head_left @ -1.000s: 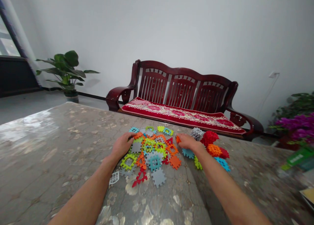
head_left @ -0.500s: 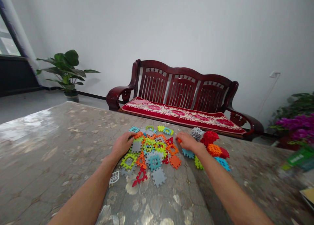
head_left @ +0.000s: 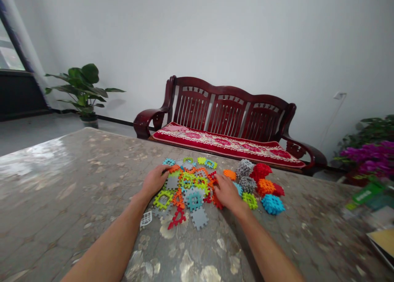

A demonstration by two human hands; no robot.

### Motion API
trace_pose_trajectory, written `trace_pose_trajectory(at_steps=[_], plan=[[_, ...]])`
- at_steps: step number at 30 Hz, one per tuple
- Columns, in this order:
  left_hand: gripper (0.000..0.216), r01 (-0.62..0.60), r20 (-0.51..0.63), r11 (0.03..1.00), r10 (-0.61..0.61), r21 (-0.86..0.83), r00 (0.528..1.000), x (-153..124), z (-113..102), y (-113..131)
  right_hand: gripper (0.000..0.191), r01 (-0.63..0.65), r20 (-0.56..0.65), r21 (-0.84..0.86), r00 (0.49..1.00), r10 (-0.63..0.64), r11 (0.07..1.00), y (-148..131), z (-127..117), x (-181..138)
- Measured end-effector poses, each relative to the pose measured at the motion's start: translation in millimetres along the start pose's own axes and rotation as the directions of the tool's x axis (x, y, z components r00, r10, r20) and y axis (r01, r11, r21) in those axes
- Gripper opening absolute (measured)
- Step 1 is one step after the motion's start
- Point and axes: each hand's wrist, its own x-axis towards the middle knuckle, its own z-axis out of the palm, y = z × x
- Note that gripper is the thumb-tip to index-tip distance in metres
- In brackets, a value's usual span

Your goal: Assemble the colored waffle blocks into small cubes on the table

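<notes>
My left hand (head_left: 155, 180) rests at the left edge of a loose pile of notched plastic building tiles, thumb and index finger apart. Its fingertips are close to an orange tile (head_left: 174, 168); whether they touch it I cannot tell. My right hand (head_left: 227, 193) reaches over the pile's right side, fingers apart, near a red tile (head_left: 212, 176) and partly covering orange ones. Around the hands lie a lime square frame (head_left: 163, 199), a teal frame tile (head_left: 195, 200), a grey tile (head_left: 200, 218), a red triangle (head_left: 177, 218) and a white lattice piece (head_left: 146, 218).
Right of the pile stand tile stacks sorted by colour: grey (head_left: 245, 167), red (head_left: 261, 172), orange (head_left: 266, 186), blue (head_left: 273, 204) and lime (head_left: 250, 200). Beyond the patterned table (head_left: 101, 171) is a wooden bench (head_left: 227, 109). Purple flowers (head_left: 372, 157) are at the far right.
My right hand has moved left from the sorted stacks to the pile. The orange tile it held now lies beside the grey stack. My left hand is almost unmoved.
</notes>
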Motion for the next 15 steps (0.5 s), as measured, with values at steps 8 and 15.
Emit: trace_pose_trajectory(at_steps=[8,15], plan=[[0.036,0.06,-0.008,0.997,-0.06,-0.058,0.998,0,-2,-2,0.048,-0.084,-0.213,0.078,0.972,0.099,0.993,-18,29,-14],[0.038,0.064,-0.006,0.997,-0.064,-0.042,0.998,1,-3,-2,0.058,-0.034,-0.372,0.261,0.919,0.133,0.965,-22,38,-17]])
